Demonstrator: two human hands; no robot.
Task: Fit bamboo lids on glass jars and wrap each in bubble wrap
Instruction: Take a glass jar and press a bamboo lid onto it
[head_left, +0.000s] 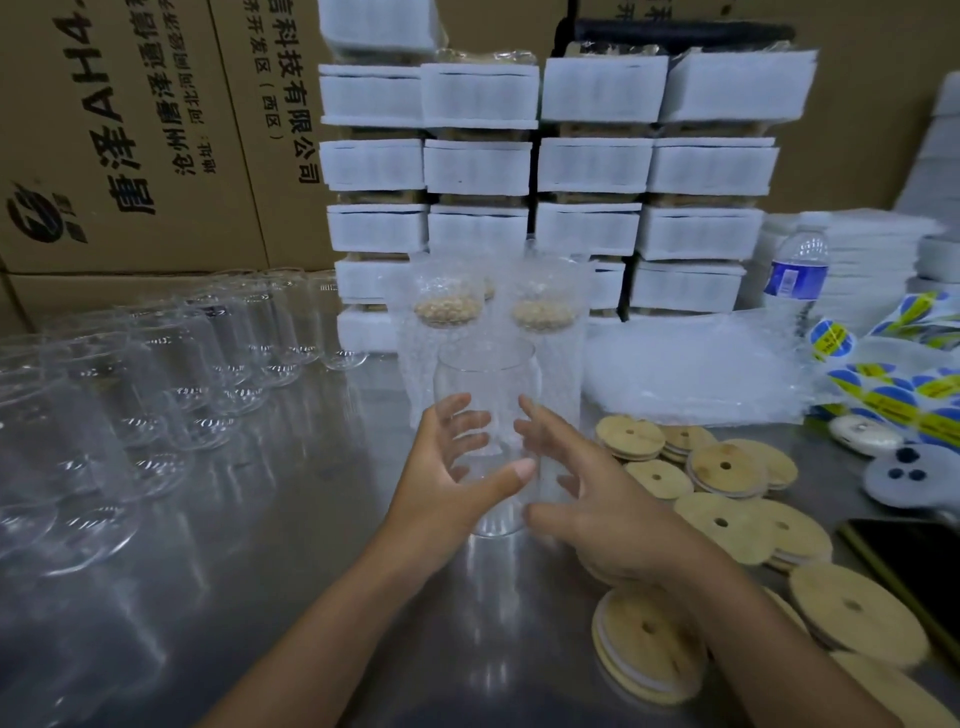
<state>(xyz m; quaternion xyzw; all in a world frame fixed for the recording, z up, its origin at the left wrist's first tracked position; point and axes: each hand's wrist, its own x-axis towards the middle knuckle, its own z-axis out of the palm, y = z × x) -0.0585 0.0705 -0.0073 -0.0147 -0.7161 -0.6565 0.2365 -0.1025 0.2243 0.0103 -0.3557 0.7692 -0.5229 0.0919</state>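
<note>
Steel tabletop (291, 571), frame centre: left hand (441, 493) grips upright open-topped glass jar (485, 374), fingers seen through glass. Right hand (602, 514), spread and blurred, beside it; contact unclear. Bamboo lids (737, 480) lower right, partly cut off.

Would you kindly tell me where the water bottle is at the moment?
In the head view, the water bottle stands upright at the far right, beside the stacked white foam sheets and behind the sticker sheets.
</note>
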